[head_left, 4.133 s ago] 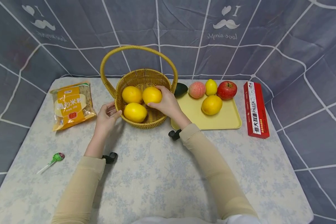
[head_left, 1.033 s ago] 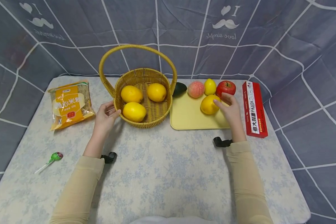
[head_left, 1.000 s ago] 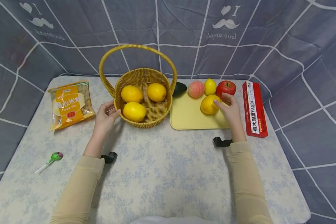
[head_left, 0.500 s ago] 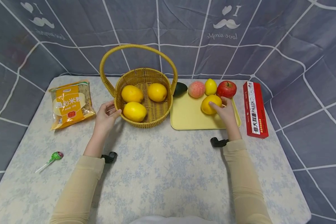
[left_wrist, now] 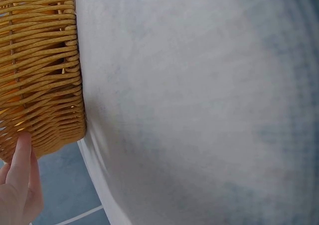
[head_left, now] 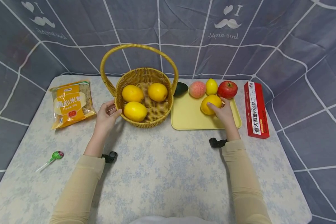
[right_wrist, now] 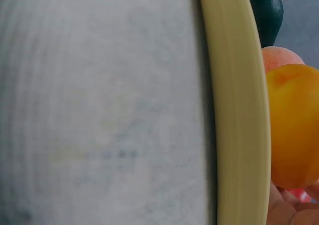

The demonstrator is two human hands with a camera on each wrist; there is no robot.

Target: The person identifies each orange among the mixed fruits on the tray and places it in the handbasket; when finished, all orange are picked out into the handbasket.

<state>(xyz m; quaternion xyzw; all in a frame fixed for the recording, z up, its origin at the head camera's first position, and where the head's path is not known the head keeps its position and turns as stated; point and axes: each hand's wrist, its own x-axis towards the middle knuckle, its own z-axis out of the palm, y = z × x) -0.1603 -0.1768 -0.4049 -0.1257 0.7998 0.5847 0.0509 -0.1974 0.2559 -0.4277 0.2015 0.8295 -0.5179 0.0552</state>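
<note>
The right hand [head_left: 224,112] grips a large yellow mango-like fruit [head_left: 208,105] on the pale yellow tray [head_left: 190,119], its thumb on the near side and its fingers at the right. In the right wrist view the fruit [right_wrist: 295,128] sits above the fingertips, just past the tray's rim [right_wrist: 239,105]. At the left side of the wicker basket [head_left: 145,124], the left hand [head_left: 105,116] touches the woven wall. The left wrist view has a straight finger against the basket [left_wrist: 42,80]. Three similar yellow fruits [head_left: 135,111] lie inside the basket, under its tall handle.
Along the tray's back lie a dark green avocado [head_left: 180,89], a peach [head_left: 197,89], a small lemon [head_left: 211,86] and a red apple [head_left: 227,90]. A red pasta box [head_left: 256,109] stands right; an orange food bag [head_left: 72,104] and a lollipop [head_left: 54,157] lie left.
Since the oldest frame, the right hand has let go of a fruit in the basket and moved right to the tray, where it has closed around another. The left hand stays at the basket.
</note>
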